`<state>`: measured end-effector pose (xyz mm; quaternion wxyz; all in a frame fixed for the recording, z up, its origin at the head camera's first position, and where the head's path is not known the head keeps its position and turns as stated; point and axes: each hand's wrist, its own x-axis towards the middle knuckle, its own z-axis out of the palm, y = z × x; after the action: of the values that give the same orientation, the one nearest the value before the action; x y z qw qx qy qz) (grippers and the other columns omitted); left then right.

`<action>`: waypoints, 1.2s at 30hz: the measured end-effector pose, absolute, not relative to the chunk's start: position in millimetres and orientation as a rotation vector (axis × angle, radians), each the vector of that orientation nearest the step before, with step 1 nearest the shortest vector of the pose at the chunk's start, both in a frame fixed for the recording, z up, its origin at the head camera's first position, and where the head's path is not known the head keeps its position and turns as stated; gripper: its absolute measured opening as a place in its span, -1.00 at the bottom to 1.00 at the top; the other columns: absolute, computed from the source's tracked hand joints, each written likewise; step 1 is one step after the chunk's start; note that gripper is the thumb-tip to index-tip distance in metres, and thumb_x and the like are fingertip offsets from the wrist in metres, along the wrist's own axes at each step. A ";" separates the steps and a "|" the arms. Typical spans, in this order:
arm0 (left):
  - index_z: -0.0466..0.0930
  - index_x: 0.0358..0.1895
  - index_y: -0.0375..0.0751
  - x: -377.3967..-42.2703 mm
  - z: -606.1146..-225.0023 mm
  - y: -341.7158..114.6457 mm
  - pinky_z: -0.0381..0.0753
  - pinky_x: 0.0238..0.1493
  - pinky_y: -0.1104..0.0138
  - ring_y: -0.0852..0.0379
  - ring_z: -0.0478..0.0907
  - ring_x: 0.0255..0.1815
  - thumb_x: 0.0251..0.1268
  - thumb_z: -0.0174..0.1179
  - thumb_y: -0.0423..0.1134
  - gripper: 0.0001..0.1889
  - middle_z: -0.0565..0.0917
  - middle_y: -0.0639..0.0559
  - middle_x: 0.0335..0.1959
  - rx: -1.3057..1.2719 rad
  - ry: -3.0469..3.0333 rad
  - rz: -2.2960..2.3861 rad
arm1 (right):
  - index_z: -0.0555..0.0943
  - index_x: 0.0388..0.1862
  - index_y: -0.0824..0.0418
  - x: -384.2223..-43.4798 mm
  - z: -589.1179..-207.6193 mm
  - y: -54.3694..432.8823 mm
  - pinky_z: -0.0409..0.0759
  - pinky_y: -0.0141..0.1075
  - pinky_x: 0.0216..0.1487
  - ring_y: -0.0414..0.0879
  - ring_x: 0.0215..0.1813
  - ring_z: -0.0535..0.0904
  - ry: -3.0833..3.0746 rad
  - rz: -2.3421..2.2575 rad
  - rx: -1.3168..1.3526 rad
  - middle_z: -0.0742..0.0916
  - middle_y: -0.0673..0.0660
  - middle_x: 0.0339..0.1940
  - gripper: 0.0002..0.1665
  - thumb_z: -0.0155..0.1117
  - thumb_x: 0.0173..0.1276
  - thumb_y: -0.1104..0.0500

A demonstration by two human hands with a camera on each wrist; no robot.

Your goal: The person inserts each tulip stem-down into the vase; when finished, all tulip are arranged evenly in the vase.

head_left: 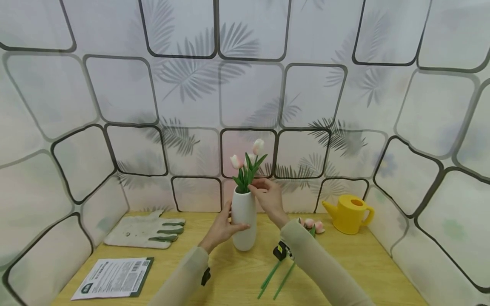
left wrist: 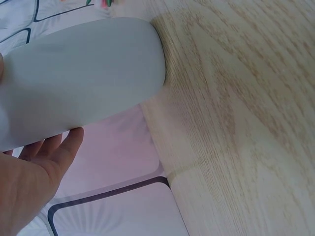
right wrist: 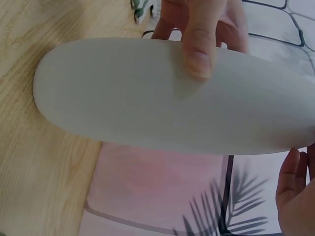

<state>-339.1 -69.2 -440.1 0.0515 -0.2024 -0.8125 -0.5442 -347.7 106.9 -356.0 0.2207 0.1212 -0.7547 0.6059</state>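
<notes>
Nearest on my head feed: printed booklet (head_left: 112,278), left side of the table (head_left: 229,284). Right side: loose tulips (head_left: 318,227), pink blooms, stems toward me, partly hidden by the right forearm (head_left: 321,265).

Beyond those, mid-table: white vase (head_left: 244,216), upright, base on the wood. Left hand (head_left: 223,227) wraps its body, thumb across the front. Right hand (head_left: 269,196) is narrow, tips at the leaves just over the rim; I read it as a pinch on the standing tulips (head_left: 246,173). At least three blooms up there.

Step, my call: placing and adjusting stems in the vase. Next move calls for the left holding the vase steady while the right seats the stem, then lets go without dragging its neighbours. Loose ones not in yet.

Farther out: gloves (head_left: 134,231) left, yellow watering can (head_left: 347,216) right, patterned wall (head_left: 252,93) behind.
</notes>
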 end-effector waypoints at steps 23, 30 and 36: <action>0.01 0.54 0.05 -338.9 -441.3 -69.4 0.59 0.10 -0.12 -0.22 0.44 0.31 0.07 0.48 0.00 0.02 0.42 -0.16 0.35 -0.619 -2.460 -1.664 | 0.68 -0.28 0.42 -331.4 -380.6 125.5 0.64 -0.36 -0.27 -0.25 -0.32 0.60 -2.019 1.820 0.413 0.75 0.11 -0.33 -0.81 0.40 0.28 0.27; -0.02 0.56 0.03 -338.6 -440.6 -69.5 0.59 0.10 -0.12 -0.24 0.42 0.33 0.08 0.47 0.02 0.04 0.40 -0.18 0.37 -0.619 -2.477 -1.644 | 0.68 -0.16 0.41 -335.4 -399.1 147.7 0.70 -0.29 -0.24 -0.14 -0.30 0.65 -2.061 1.875 0.409 0.76 0.12 -0.28 -0.74 0.40 0.30 0.21; -0.02 0.56 0.01 -338.4 -440.4 -69.2 0.61 0.09 -0.11 -0.25 0.42 0.32 0.08 0.48 -0.02 0.04 0.41 -0.22 0.35 -0.621 -2.470 -1.656 | 0.64 -0.08 0.45 -333.6 -408.7 168.0 0.71 -0.29 -0.24 -0.12 -0.26 0.66 -2.097 1.937 0.368 0.74 0.00 -0.34 -0.68 0.37 0.32 0.22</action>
<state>-338.4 -69.2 -440.4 0.0516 -0.2042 -0.8120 -0.5444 -333.6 168.0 -408.7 0.1313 0.1268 -0.7223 0.6671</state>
